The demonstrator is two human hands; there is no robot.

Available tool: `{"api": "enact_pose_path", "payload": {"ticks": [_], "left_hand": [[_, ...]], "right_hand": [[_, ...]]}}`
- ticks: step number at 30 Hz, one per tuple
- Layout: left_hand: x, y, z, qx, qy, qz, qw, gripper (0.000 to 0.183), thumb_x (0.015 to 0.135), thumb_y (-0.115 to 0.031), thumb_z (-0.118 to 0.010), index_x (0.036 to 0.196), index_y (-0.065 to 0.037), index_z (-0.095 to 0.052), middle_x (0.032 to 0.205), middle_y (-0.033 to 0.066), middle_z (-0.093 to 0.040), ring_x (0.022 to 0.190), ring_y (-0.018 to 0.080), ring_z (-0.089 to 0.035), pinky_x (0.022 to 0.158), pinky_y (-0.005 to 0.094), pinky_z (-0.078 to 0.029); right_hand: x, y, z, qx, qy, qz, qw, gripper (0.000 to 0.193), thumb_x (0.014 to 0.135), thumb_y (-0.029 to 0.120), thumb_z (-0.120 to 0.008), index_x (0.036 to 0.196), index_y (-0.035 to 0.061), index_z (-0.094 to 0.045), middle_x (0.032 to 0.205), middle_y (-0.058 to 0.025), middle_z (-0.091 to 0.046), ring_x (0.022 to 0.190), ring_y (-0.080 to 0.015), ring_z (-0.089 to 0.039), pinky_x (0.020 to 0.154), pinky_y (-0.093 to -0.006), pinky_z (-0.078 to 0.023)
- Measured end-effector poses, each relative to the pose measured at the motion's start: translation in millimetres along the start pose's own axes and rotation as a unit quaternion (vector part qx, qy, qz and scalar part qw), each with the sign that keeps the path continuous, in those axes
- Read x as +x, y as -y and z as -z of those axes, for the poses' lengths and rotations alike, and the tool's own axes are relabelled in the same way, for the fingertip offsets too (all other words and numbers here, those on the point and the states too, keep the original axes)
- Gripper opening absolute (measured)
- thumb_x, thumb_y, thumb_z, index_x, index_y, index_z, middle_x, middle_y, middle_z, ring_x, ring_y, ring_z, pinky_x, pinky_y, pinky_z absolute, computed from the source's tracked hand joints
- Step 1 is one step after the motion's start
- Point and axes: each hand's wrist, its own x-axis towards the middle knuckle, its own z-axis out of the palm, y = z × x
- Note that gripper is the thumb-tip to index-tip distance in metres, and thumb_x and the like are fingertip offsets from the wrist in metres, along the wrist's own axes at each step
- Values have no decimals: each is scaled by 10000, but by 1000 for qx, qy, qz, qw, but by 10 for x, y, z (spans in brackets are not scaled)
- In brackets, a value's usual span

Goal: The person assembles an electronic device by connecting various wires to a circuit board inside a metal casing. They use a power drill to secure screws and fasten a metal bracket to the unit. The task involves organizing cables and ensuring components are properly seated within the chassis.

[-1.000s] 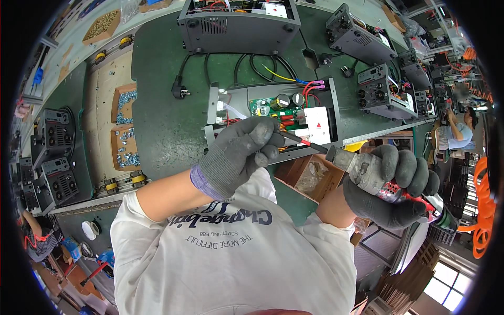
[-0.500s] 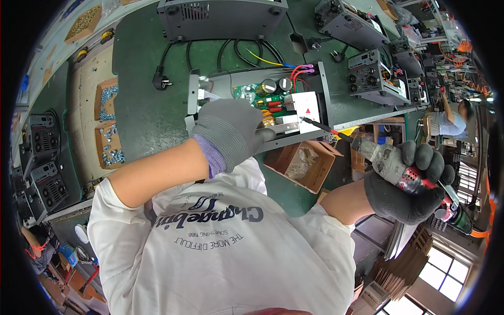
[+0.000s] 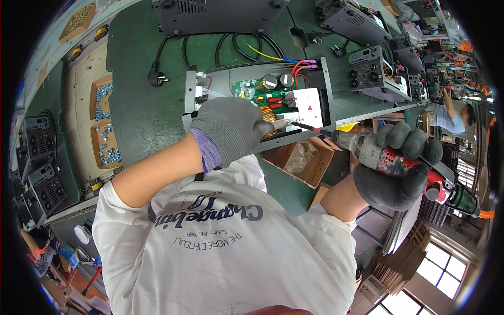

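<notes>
A grey metal chassis (image 3: pixel 326 86) with one side open lies before me on the bench, a green circuit board (image 3: pixel 243 90) inside it. My left hand (image 3: pixel 228 126), in a grey glove, reaches over its near left part. The thumb and hidden fingers close on a small silver metal strip (image 3: pixel 282 124) beside a copper coil (image 3: pixel 268 114). My right hand (image 3: pixel 401 170), also gloved, wraps round a red and grey pneumatic screwdriver (image 3: pixel 391 161). Its long bit slants left into the chassis, the tip at the strip's right end, beside a white plate (image 3: pixel 308 107). Whether a screw sits there is hidden.
An open cardboard box (image 3: pixel 299 163) holding plastic bags stands below the chassis. Boxes of screws (image 3: pixel 106 143) lie at left. Finished-looking grey units (image 3: pixel 375 76) stand at right, another (image 3: pixel 218 18) at the back, with black cables (image 3: pixel 216 48). A person (image 3: pixel 450 118) is far right.
My right hand has brought the screwdriver left, its bit tip moving from near the white plate onto the silver strip's end. My left hand has shifted only slightly.
</notes>
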Motion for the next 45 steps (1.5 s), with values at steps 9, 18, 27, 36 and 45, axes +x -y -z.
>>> {"api": "enact_pose_path", "payload": {"ticks": [9, 18, 27, 36, 45], "left_hand": [[-8, 28, -20, -24, 4, 0, 1000, 425, 944, -458, -559, 830, -82, -723, 735, 141, -660, 736, 299, -683, 683, 450, -531], [4, 53, 2, -26, 13, -13, 999, 476, 960, -487, -528, 790, -85, -718, 718, 132, -662, 726, 299, -681, 666, 451, -531], [13, 88, -40, -16, 2, -29, 999, 496, 965, -505, -517, 781, -91, -719, 728, 122, -668, 723, 300, -684, 660, 449, -539], [30, 79, -7, -29, 33, -5, 999, 525, 970, -528, -497, 820, -87, -739, 738, 131, -672, 742, 301, -686, 691, 441, -541], [10, 69, 9, -330, -77, 26, 940, 272, 971, -184, -513, 1133, -13, -648, 969, 149, -688, 839, 253, -703, 797, 379, -554]], "right_hand": [[50, 28, -133, -62, 43, -31, 997, 319, 878, 233, -629, 1177, 138, -568, 812, -22, -431, 740, -192, -426, 664, -340, -362], [153, -48, -361, -81, 79, -53, 992, 316, 854, 213, -625, 1155, 132, -575, 812, -29, -475, 705, -191, -462, 644, -336, -387], [251, -106, -358, -66, 86, -61, 992, 265, 796, 20, -645, 1015, 60, -503, 675, -57, -483, 584, -211, -507, 530, -360, -437], [271, -128, -397, -64, 127, -78, 987, 272, 795, 87, -664, 1044, 73, -555, 693, -47, -480, 592, -195, -478, 534, -348, -411], [206, -159, -489, -34, 43, -97, 994, 387, 773, 80, -815, 1063, 25, -566, 704, -102, -557, 565, -225, -561, 483, -366, -495]]}}
